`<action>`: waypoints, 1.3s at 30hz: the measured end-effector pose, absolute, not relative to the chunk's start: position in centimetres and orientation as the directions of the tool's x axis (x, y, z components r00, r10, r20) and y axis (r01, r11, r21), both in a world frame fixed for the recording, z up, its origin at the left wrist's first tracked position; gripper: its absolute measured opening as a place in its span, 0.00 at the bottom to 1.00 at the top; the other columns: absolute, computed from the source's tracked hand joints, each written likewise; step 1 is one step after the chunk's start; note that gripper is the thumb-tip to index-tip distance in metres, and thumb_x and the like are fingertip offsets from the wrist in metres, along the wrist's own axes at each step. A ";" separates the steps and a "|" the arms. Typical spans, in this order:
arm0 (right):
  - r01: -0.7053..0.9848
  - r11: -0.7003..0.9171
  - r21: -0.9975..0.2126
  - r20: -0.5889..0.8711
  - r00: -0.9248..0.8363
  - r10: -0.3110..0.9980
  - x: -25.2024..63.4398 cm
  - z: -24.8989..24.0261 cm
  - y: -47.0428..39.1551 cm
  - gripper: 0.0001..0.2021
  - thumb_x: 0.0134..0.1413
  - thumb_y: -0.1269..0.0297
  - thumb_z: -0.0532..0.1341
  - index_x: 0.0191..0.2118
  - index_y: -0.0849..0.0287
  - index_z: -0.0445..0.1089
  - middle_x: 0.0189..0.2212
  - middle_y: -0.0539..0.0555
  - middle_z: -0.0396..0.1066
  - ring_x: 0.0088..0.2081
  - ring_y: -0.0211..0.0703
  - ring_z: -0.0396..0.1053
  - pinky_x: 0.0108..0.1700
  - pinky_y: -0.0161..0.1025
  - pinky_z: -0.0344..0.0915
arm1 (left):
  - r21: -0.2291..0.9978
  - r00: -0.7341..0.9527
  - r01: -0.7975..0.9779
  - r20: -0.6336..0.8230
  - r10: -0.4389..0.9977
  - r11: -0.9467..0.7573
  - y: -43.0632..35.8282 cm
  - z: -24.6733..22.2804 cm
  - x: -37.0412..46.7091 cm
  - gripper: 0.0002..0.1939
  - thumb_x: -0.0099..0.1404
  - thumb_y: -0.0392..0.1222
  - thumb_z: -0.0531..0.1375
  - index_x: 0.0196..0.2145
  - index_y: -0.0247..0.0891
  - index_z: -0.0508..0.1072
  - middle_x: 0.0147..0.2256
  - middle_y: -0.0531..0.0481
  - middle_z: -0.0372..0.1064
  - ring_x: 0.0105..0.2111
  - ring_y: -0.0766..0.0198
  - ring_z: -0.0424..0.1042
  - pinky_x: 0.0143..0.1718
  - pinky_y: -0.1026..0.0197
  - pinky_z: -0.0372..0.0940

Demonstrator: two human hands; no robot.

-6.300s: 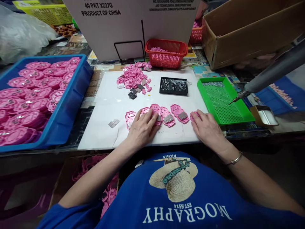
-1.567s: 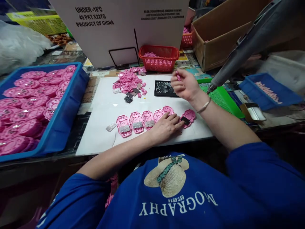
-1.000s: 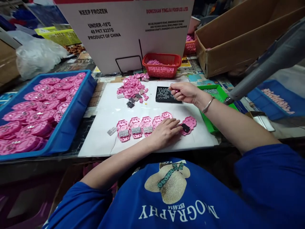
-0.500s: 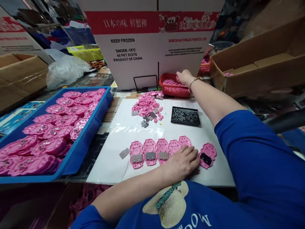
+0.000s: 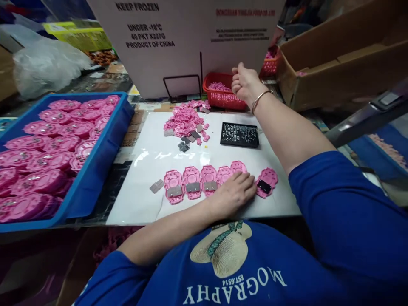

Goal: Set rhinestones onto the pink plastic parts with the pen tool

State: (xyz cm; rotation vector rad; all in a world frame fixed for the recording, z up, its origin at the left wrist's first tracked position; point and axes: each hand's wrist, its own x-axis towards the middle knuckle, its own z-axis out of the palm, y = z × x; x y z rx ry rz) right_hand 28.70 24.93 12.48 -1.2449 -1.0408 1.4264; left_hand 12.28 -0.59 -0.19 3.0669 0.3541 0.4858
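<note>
My left hand lies flat over the right part of a row of pink plastic plates, fingers stretched and covering some of them. Grey rectangular pieces sit on the lower ends of several plates. To the right of that hand, a single pink plate carries a black rectangular piece. Above the right side of a red basket of small pink parts is my right hand, its fingers curled closed. Whatever they hold is hidden.
A black tray dotted with small shiny pieces lies below the basket. Left of it is a heap of pink parts. A blue crate of pink plates stands at left, an open cardboard box at right.
My right hand has lifted out of the red basket, with its fingers curled. My left hand stays on the plates. The whole view has shifted as the head tilted down.
</note>
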 end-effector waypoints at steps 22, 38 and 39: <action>0.007 -0.426 -0.905 -0.410 -0.291 0.865 36.4 7.0 2.6 0.02 0.62 0.75 0.61 0.37 0.63 0.70 0.25 0.49 0.65 0.17 0.25 0.45 0.13 0.27 0.43 | 0.008 0.856 0.442 0.296 0.424 -0.897 -2.6 -0.2 15.6 0.20 0.75 0.47 0.52 0.56 0.31 0.67 0.50 0.40 0.72 0.51 0.54 0.70 0.63 0.44 0.54; 0.220 -0.328 -0.919 -0.364 -0.150 0.919 36.9 5.0 3.2 0.09 0.57 0.70 0.67 0.26 0.62 0.71 0.24 0.52 0.65 0.20 0.27 0.51 0.17 0.28 0.46 | 0.025 0.824 0.468 0.348 0.446 -0.884 -3.0 -0.9 15.3 0.22 0.76 0.47 0.51 0.58 0.29 0.67 0.56 0.38 0.70 0.55 0.51 0.69 0.63 0.42 0.57; 0.283 -0.296 -0.912 -0.350 -0.162 0.923 37.0 5.0 3.2 0.07 0.57 0.70 0.67 0.28 0.62 0.73 0.24 0.52 0.66 0.21 0.29 0.53 0.18 0.28 0.49 | 0.027 0.825 0.468 0.346 0.447 -0.884 -3.0 -0.9 15.3 0.22 0.76 0.47 0.51 0.58 0.29 0.67 0.56 0.37 0.70 0.55 0.51 0.69 0.62 0.42 0.57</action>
